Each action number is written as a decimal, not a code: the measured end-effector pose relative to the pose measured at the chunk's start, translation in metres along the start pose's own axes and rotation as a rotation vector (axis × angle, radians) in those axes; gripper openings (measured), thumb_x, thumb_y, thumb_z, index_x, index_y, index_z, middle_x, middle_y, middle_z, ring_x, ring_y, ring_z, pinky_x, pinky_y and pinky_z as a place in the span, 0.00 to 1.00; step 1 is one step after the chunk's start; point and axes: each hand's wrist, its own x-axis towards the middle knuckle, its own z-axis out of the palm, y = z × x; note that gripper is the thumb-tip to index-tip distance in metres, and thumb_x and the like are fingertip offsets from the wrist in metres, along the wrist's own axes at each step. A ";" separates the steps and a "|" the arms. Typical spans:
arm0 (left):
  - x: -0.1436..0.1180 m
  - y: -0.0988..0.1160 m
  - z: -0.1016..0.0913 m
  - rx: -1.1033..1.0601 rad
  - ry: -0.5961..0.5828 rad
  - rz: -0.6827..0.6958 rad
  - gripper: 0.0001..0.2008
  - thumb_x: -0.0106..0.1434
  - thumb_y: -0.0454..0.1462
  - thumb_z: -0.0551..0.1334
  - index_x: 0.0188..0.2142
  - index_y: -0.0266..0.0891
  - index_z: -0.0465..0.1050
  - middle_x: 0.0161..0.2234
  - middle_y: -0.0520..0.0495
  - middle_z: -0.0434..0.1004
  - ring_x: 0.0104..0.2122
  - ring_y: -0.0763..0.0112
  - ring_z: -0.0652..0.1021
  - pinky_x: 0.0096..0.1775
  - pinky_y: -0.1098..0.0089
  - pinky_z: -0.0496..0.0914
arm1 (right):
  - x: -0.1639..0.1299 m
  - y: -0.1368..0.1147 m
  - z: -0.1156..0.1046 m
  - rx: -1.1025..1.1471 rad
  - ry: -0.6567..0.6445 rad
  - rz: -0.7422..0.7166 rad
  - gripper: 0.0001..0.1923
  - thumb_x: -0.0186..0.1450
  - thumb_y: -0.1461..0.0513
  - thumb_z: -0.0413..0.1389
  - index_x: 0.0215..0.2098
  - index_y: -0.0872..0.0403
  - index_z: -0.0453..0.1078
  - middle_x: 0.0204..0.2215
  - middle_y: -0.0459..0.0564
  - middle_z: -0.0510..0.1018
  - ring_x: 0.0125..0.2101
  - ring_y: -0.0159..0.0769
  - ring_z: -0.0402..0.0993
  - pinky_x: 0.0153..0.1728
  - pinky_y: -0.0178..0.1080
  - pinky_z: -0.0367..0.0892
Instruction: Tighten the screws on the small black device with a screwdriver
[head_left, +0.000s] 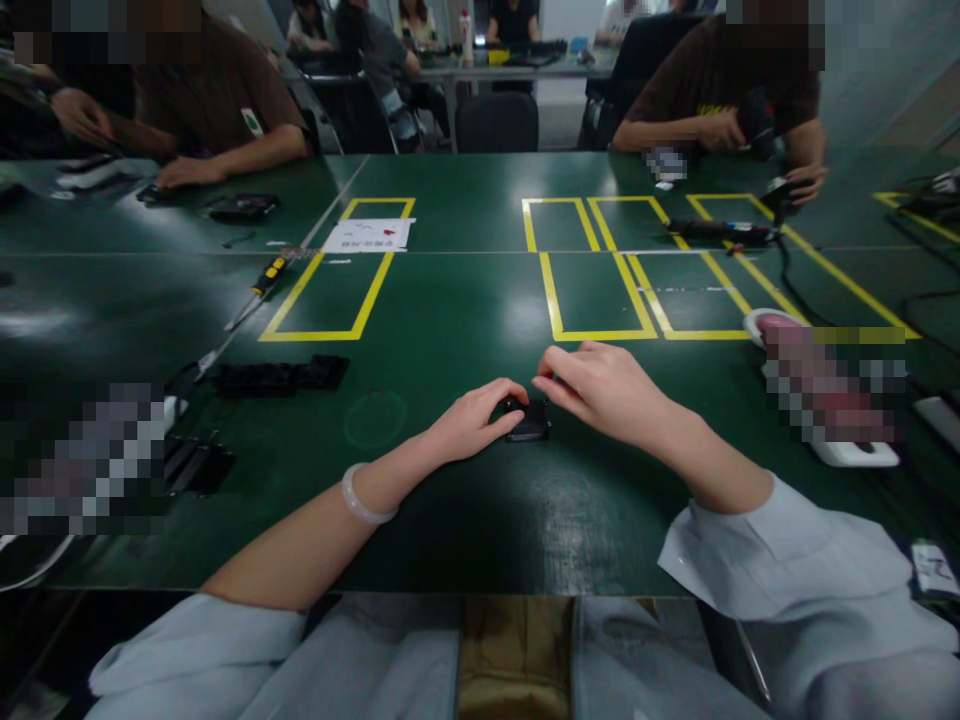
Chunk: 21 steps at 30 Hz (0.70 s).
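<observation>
A small black box-shaped part (531, 421) lies on the green table in front of me. My left hand (474, 420) holds its left side between thumb and fingers. Just above and to the right of it is my right hand (604, 388), with thumb and index finger pinched together and the other fingers curled. Whether anything sits in that pinch is too small to make out. The exact kind of the black part cannot be told, and my left fingertips cover some of it.
Black parts (281, 375) lie to the left, with a yellow-and-black screwdriver (270, 275) beyond them. Yellow tape rectangles (600, 335) mark the table (450, 300). A white-cased device (855, 455) is at right. Across the table, one person holds a power driver (756, 125); another works at left.
</observation>
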 end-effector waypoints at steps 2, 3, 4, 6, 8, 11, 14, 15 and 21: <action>0.000 0.000 0.000 -0.006 0.001 -0.001 0.09 0.68 0.39 0.54 0.47 0.39 0.65 0.44 0.47 0.73 0.44 0.66 0.74 0.48 0.66 0.67 | -0.001 0.000 0.000 -0.004 0.004 -0.001 0.15 0.72 0.54 0.42 0.38 0.54 0.65 0.23 0.46 0.74 0.27 0.36 0.69 0.32 0.35 0.53; 0.000 0.000 0.000 -0.008 0.002 -0.003 0.09 0.68 0.39 0.54 0.47 0.39 0.66 0.44 0.47 0.73 0.44 0.66 0.74 0.47 0.66 0.67 | -0.002 0.001 0.000 -0.005 0.005 -0.001 0.15 0.71 0.55 0.42 0.38 0.54 0.65 0.23 0.46 0.73 0.27 0.36 0.69 0.32 0.35 0.53; 0.000 -0.001 0.000 -0.011 0.004 -0.004 0.09 0.68 0.38 0.54 0.47 0.39 0.66 0.44 0.47 0.73 0.44 0.66 0.74 0.47 0.67 0.67 | -0.002 0.001 0.000 -0.007 0.004 -0.001 0.15 0.71 0.55 0.42 0.37 0.54 0.65 0.23 0.46 0.73 0.26 0.36 0.69 0.32 0.35 0.53; 0.000 -0.001 0.000 -0.018 0.008 -0.008 0.10 0.68 0.39 0.54 0.47 0.39 0.66 0.43 0.47 0.73 0.44 0.66 0.75 0.47 0.67 0.67 | -0.003 0.001 -0.001 -0.007 -0.002 0.001 0.15 0.72 0.55 0.42 0.37 0.54 0.65 0.23 0.46 0.73 0.26 0.35 0.69 0.32 0.35 0.54; 0.000 -0.001 0.001 -0.022 0.010 -0.010 0.10 0.68 0.39 0.55 0.47 0.39 0.66 0.43 0.47 0.73 0.43 0.66 0.75 0.46 0.67 0.67 | -0.003 0.000 0.000 -0.006 -0.005 0.004 0.16 0.72 0.54 0.42 0.37 0.54 0.65 0.23 0.46 0.73 0.26 0.35 0.69 0.32 0.35 0.54; 0.001 -0.001 0.000 -0.024 0.008 -0.015 0.10 0.68 0.40 0.55 0.47 0.39 0.66 0.43 0.47 0.73 0.43 0.66 0.75 0.46 0.67 0.67 | -0.002 0.001 0.001 -0.002 -0.004 0.008 0.15 0.72 0.55 0.41 0.38 0.54 0.65 0.24 0.47 0.74 0.26 0.35 0.69 0.32 0.36 0.54; 0.001 0.000 -0.001 -0.024 0.006 -0.021 0.10 0.68 0.41 0.54 0.46 0.39 0.66 0.43 0.47 0.73 0.43 0.66 0.74 0.46 0.67 0.67 | -0.001 0.002 0.002 0.014 0.001 0.026 0.14 0.72 0.56 0.41 0.39 0.54 0.65 0.25 0.47 0.75 0.26 0.35 0.70 0.32 0.36 0.54; 0.001 0.001 -0.001 -0.027 0.006 -0.021 0.10 0.68 0.41 0.54 0.46 0.39 0.67 0.43 0.47 0.73 0.43 0.66 0.74 0.46 0.67 0.67 | -0.001 0.002 0.001 0.027 0.002 0.032 0.14 0.72 0.57 0.41 0.40 0.54 0.64 0.25 0.47 0.75 0.27 0.35 0.70 0.32 0.36 0.54; 0.001 0.001 -0.002 -0.052 0.006 -0.016 0.11 0.68 0.41 0.54 0.46 0.39 0.67 0.43 0.47 0.73 0.43 0.67 0.74 0.47 0.67 0.67 | -0.003 0.004 -0.002 0.097 0.012 0.090 0.12 0.70 0.60 0.41 0.47 0.54 0.62 0.28 0.47 0.76 0.29 0.36 0.72 0.30 0.36 0.54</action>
